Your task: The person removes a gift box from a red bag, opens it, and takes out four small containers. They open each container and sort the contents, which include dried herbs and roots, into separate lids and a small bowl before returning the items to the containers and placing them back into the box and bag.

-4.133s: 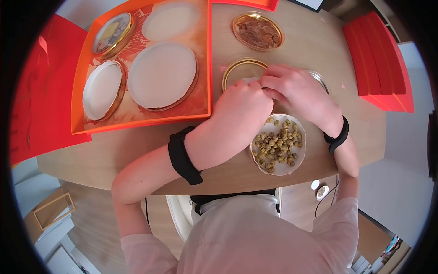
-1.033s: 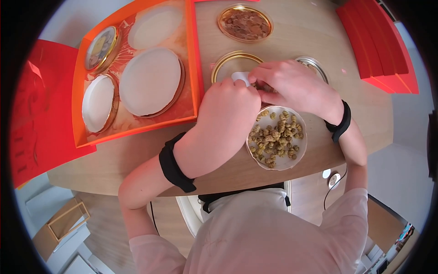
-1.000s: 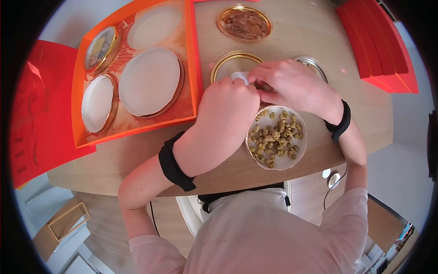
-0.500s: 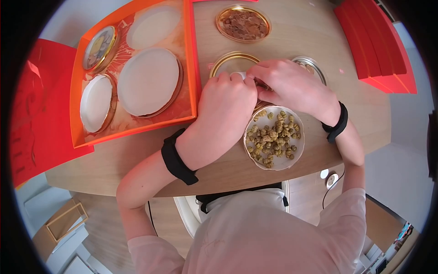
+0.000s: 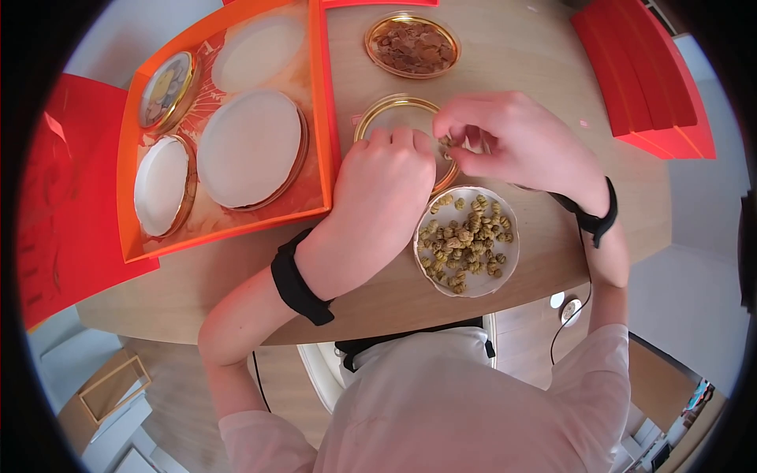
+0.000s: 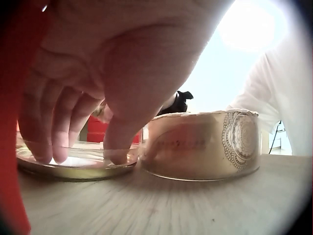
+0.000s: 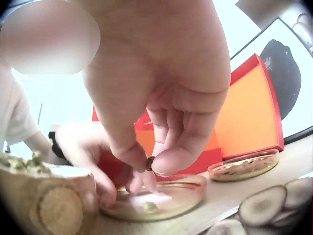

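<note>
My left hand [image 5: 386, 177] reaches down into a shallow gold-rimmed clear dish [image 5: 394, 102]. In the left wrist view its fingers [image 6: 61, 132] point straight down, spread from the thumb, fingertips on a white piece [image 7: 151, 197] lying in the dish. My right hand [image 5: 520, 142] is raised over the dish's right side, pinching a small brownish dried herb curl [image 7: 149, 163] between thumb and index finger. Another greenish curl [image 7: 150, 207] lies in the dish. Next to it, nearer the person, stands a round clear container [image 6: 195, 147] with a white inside and many greenish-brown dried curls [image 5: 465, 240].
An orange box [image 5: 325, 118] at left holds several round white-topped containers. Behind the dish sits another dish of brown flakes [image 5: 414, 46]. Red boxes [image 5: 646, 79] stand at right. Pale round slices [image 7: 264, 203] lie close to the right hand, hidden behind it in the head view.
My hands, earlier close together over the dish, have parted. The right hand has lifted and turned, showing its pinching fingers and more of the dish; the left hand stays in place.
</note>
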Motion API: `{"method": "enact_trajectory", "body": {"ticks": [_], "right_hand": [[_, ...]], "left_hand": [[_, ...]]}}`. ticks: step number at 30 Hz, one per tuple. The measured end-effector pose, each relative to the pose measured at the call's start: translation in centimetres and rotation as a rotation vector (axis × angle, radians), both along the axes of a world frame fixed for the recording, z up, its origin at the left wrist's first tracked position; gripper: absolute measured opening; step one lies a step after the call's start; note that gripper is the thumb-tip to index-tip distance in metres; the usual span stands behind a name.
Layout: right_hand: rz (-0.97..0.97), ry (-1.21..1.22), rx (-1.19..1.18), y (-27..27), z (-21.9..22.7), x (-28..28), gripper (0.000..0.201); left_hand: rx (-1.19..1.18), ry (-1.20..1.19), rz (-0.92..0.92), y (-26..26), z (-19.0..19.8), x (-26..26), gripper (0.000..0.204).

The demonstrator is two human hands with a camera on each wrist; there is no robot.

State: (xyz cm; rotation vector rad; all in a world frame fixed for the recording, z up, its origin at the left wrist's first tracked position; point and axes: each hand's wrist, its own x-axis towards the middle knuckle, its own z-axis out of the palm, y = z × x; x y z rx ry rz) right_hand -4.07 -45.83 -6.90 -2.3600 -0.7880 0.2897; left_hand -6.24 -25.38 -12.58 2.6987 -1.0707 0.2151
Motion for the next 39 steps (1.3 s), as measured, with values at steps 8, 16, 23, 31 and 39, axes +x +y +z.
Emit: {"method": "enact_trajectory", "body": {"ticks": [8,16,23,31,39], "right_hand": [[0.322,0.414,-0.007,-0.8,3.3,-1.7,0.017],[0.031,0.058,-0.02,-1.8,1.7,-0.3,0.026],[-0.077,-0.044,-0.104,-2.7,0.4,1.1,0.029],[-0.053,-0.094,-0.248,-1.7,-0.6,2.2,0.03],[-0.1,-0.105,-0.365,0.3,-1.9,3.6,0.021]], "left_hand": [[-0.156,-0.103,-0.165,-0.2,-1.1,0.7,0.019],[-0.126,-0.111,-0.208,-0.4,-1.2,0.5,0.016],[-0.026,0.072,-0.262,-0.2,-0.1,0.6,0.024],[-0.12,-0.008,-0.194,0.1,3.4,-1.2,0.019],[-0.133,0.09,-0.271,1.2,7.5,-3.3,0.037]]}}
